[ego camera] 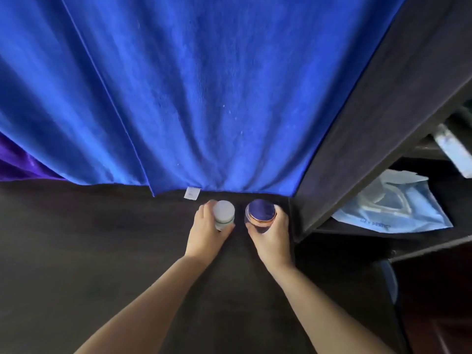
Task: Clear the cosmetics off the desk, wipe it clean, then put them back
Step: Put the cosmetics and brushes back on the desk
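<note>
Two containers: a white-capped bottle (224,215) and a dark jar with a copper-rimmed lid (261,212), side by side at the far edge of the dark table (89,238), just below the blue cloth (204,98).
Left hand (207,231): fingers curled round the white-capped bottle.
Right hand (272,233): wrapped round the dark jar.
Handling: both look rigid, smooth and probably slippery; the jar may be glass, so heavier and breakable.
Hold: round the body below the lid, kept upright.
Beside: a pale blue pouch (393,208) on a shelf at right.

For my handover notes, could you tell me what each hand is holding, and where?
Left hand grips the white-capped bottle round its body; right hand grips the blue-lidded jar round its side.
</note>
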{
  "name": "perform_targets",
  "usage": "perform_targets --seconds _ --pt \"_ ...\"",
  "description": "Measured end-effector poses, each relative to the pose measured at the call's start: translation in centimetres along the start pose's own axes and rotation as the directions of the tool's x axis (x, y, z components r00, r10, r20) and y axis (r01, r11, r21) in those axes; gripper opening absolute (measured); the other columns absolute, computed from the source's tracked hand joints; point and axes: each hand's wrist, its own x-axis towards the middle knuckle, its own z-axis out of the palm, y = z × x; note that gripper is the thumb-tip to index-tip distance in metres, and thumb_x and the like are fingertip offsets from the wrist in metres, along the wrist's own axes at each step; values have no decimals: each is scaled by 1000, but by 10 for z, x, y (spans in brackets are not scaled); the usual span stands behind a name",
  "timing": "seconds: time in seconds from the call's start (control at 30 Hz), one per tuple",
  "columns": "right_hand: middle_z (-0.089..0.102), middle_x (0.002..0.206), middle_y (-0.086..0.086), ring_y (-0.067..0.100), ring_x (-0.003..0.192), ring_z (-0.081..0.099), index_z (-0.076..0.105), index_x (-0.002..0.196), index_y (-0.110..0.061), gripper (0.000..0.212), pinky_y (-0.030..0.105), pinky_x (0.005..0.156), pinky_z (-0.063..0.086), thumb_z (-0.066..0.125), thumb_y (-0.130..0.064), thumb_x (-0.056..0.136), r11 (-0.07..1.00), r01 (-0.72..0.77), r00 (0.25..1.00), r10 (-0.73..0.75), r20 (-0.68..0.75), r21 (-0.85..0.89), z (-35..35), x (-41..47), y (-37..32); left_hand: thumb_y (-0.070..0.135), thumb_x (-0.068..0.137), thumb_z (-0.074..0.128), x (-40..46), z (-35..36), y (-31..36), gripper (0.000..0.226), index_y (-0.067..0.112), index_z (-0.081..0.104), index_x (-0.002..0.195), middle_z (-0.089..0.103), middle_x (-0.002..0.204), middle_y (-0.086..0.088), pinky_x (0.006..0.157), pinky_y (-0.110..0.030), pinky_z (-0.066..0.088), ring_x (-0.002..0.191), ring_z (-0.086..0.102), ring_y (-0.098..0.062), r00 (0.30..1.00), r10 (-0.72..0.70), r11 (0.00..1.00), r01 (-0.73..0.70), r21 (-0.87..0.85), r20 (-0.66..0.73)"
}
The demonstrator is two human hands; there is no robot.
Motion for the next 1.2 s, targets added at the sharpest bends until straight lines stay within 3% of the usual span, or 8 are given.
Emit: perform_targets --seconds 0.33,0.5,0.6,0.7,0.8,0.9,1.07,1.2 --pt "20 150 13 23 139 25 12 146 -9 102 28 111 28 79 -24 70 987 43 991 -23 133 -152 -12 -9 -1 25 72 76 -4 -8 0 90 12 22 142 34 138 -8 94 -24 31 132 29 -20 994 78 996 -81 42 70" --pt "31 143 -3 7 135 28 40 136 -13 66 23 111 28 50 -47 80 951 299 945 -283 167 -80 -73 -29 -57 19 82 65 -18 -38 67 65 16 30 137 43 126 -3 96 -31 39 116 48 -23 965 250 964 -256 -70 -79" --pt "50 127 -7 0 121 45 58 118 -14 37 23 101 38 49 -31 86 869 494 865 -489 117 -25 -141 -40 -94 18 85 61 -32 -53 124 50 33 35 126 50 109 3 80 -32 49 86 59 -10 917 366 907 -390 -162 -159" --pt "61 107 -5 -4 104 54 64 103 -10 22 15 89 44 51 -18 88 766 642 765 -643 -26 -32 -218 -47 -118 38 83 48 -54 -60 186 37 35 39 119 53 102 10 77 -10 43 90 54 -2 843 494 827 -531 -183 -213" --pt "61 97 -5 -4 95 56 66 97 -5 19 10 85 43 52 -13 88 720 688 696 -689 -201 -89 -290 -35 -125 35 84 44 -77 -55 255 31 29 44 115 53 97 13 74 -5 39 85 54 -3 746 630 725 -664 -181 -214" --pt "60 99 0 4 91 58 63 103 -9 18 17 80 48 57 -6 87 805 583 736 -581 -346 -112 -342 7 -120 26 87 50 -77 -30 325 32 23 47 118 51 102 11 83 -16 43 92 52 -5 645 746 627 -764 -152 -166" --pt "48 127 11 25 115 51 46 127 -10 46 38 92 45 61 -25 86 930 289 888 -349 -301 -226 -362 84 -105 19 85 62 -18 18 400 68 4 25 140 34 139 -15 106 -29 25 129 31 -26 849 516 853 -521 -21 -114" --pt "51 120 11 29 109 51 50 119 -11 42 39 81 47 62 -31 85 909 243 884 -351 -309 -339 -354 107 -101 29 83 64 18 37 412 80 6 16 142 30 141 -18 106 -41 29 129 30 -32 950 313 943 -309 121 -15"
